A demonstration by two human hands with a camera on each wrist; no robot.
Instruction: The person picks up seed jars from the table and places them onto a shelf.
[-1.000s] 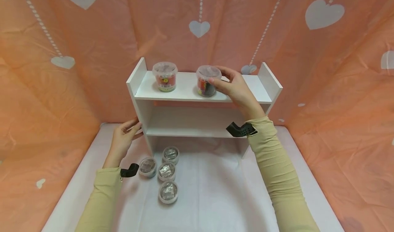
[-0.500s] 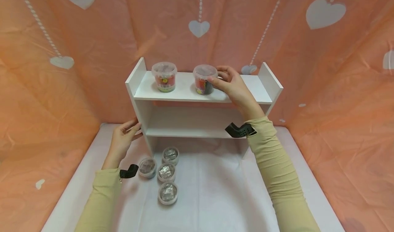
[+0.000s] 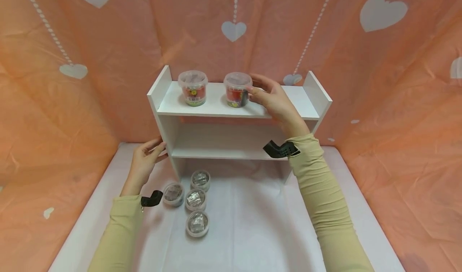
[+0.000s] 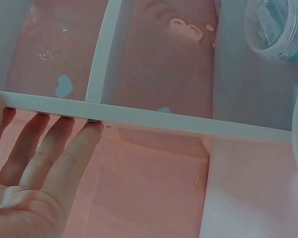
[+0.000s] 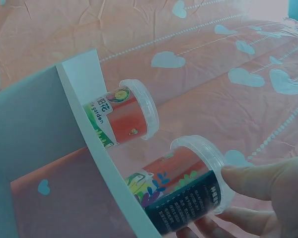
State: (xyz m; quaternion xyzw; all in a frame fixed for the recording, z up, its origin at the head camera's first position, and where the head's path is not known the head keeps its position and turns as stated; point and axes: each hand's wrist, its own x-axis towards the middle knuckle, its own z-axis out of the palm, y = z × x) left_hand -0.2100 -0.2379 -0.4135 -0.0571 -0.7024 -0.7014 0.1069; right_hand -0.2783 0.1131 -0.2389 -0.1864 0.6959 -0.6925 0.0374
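My right hand [image 3: 272, 101] holds a clear-lidded plastic tub [image 3: 236, 93] with a red and dark label by its right side. The tub stands upright on the top board of a white shelf unit [image 3: 238, 157]. In the right wrist view the thumb lies at the lid's rim, and the other fingers are partly hidden behind the tub. A second tub [image 3: 193, 93] with a red and green label stands to its left. My left hand [image 3: 142, 163] touches the shelf's left side panel; the left wrist view has its fingers extended, with their tips against the panel [image 4: 154, 119].
Several lidded tubs [image 3: 197, 224] with silvery packets inside stand on the white-covered table [image 3: 249, 232], in front of the shelf's lower left. Raised side panels [image 3: 317, 95] bound the top board. Orange cloth [image 3: 202, 31] with white hearts hangs behind and at both sides.
My right hand has slid the tub left and slightly back along the top board, closer to the other tub. The left hand stays at the side panel.
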